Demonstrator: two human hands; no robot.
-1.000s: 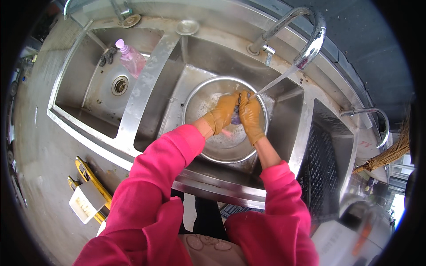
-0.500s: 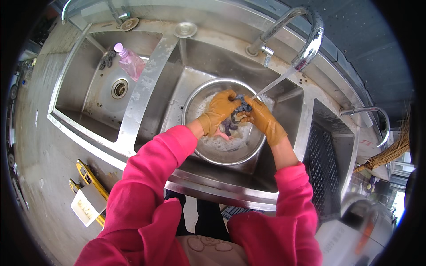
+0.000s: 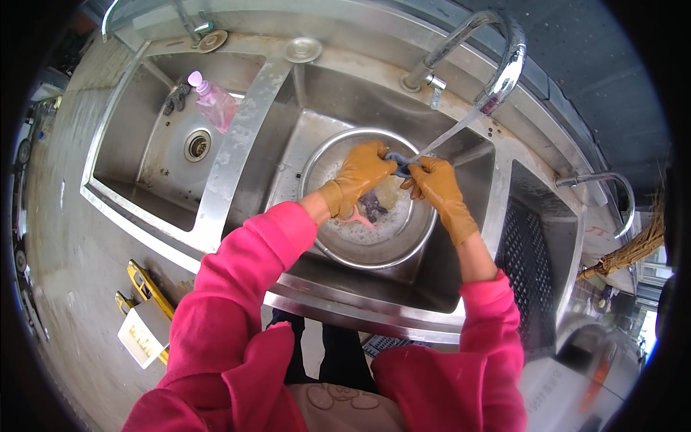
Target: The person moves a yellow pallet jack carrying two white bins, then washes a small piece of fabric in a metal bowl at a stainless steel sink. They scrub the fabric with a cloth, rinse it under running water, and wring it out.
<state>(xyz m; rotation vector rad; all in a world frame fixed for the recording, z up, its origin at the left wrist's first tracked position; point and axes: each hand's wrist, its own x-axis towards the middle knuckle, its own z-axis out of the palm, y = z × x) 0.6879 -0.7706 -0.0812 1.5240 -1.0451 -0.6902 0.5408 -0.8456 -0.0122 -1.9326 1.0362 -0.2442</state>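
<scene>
My left hand (image 3: 366, 173) and my right hand (image 3: 434, 185), both in orange-brown rubber gloves, pinch a wet grey-blue cloth (image 3: 398, 163) between them. Its kind is hard to make out, as the fingers cover much of it. Water from the curved tap (image 3: 497, 83) runs down onto the cloth by my right fingers. Below is a round metal basin (image 3: 332, 252) with foamy water. A dark purple-grey piece of fabric (image 3: 373, 206) and a pink, branching item (image 3: 358, 217) lie in that water.
The basin stands in the middle sink (image 3: 281, 169). In the left sink are a pink pump bottle (image 3: 214, 106), a dark knit glove (image 3: 176, 99) and a drain (image 3: 196, 145). A black perforated mat (image 3: 529, 266) lines the right sink. A straw broom (image 3: 630, 252) is farther right.
My right hand has shifted a little to the right and the cloth is stretched out more between both hands. Less fabric hangs toward the basin. The water still runs.
</scene>
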